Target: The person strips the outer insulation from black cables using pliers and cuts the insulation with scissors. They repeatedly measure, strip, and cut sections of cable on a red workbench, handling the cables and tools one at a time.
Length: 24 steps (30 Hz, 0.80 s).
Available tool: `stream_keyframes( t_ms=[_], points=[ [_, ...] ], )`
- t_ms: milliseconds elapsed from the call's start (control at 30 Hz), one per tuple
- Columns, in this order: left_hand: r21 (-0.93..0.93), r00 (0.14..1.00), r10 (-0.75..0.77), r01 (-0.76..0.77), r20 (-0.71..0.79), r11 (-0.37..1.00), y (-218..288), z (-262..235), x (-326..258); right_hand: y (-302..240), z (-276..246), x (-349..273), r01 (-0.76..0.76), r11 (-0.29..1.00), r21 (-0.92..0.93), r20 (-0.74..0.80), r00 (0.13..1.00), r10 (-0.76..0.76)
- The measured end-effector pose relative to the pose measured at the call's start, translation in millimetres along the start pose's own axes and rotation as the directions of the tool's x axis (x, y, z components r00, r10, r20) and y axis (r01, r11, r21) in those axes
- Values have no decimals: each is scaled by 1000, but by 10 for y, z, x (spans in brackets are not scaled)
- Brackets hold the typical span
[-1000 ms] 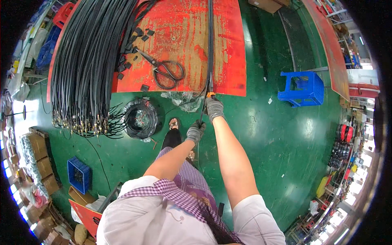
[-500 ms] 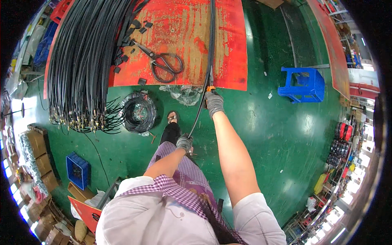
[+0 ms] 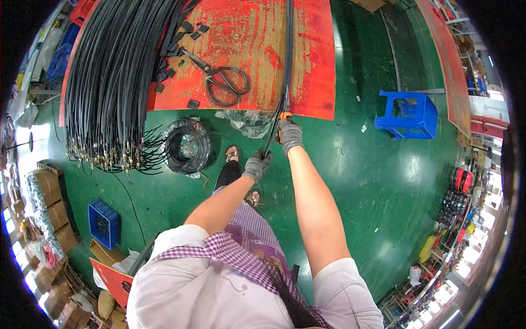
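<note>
Long black tubing [image 3: 289, 44] runs down the right part of the red worn tabletop [image 3: 257, 55] and over its front edge. Below that edge my gloved left hand [image 3: 257, 165] is closed around the hanging end. My gloved right hand [image 3: 290, 137] grips an orange-handled tool [image 3: 285, 115] with a narrow metal tip, held against the tubing at the edge; its exact kind is hard to make out. Black-handled scissors [image 3: 219, 85] lie spread on the tabletop, left of the tubing. Small black cut pieces [image 3: 194, 104] are scattered near them.
A thick bundle of black cables [image 3: 115, 82] with brass-coloured ends hangs over the table's left front. On the green floor are a coil of black cable [image 3: 203, 145], clear plastic wrap [image 3: 246, 122], a blue stool [image 3: 406, 115] and a blue crate [image 3: 104, 205].
My left hand has moved up along the tubing, forward and slightly right, closer to my right hand. My right hand keeps its grip on the tool at the table edge.
</note>
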<state>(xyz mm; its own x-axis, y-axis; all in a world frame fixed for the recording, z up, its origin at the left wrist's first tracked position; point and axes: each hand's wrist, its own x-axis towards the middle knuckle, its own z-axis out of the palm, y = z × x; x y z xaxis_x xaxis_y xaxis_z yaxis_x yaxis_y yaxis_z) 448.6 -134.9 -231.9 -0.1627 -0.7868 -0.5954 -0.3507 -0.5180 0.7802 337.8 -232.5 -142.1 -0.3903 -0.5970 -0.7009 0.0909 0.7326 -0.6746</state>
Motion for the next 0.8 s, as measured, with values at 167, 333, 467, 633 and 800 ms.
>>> stream_keyframes(
  t_ms=[167, 333, 467, 633, 800],
  points=[
    [182, 1000, 16, -13, -15, 983, -109, -54, -34, -31, 8, -26, -9, 992, -125, -38, 999, 5],
    [367, 989, -138, 144, -44, 919, -472, -174, -348, -52, -13, -81, 66, 991, -117, -2, 998, -67],
    [313, 988, -148, 125, 50, 941, -688, -121, -418, -70, -5, -121, 61, 997, -46, -1, 998, -61],
    [458, 997, 76, -56, -25, 887, -775, -73, -442, -26, 7, -53, 61, 987, -149, -34, 997, -67],
    [283, 998, -58, 46, 37, 958, -566, -129, -419, 56, 11, 58, 21, 993, -115, -5, 1000, -22]
  ],
)
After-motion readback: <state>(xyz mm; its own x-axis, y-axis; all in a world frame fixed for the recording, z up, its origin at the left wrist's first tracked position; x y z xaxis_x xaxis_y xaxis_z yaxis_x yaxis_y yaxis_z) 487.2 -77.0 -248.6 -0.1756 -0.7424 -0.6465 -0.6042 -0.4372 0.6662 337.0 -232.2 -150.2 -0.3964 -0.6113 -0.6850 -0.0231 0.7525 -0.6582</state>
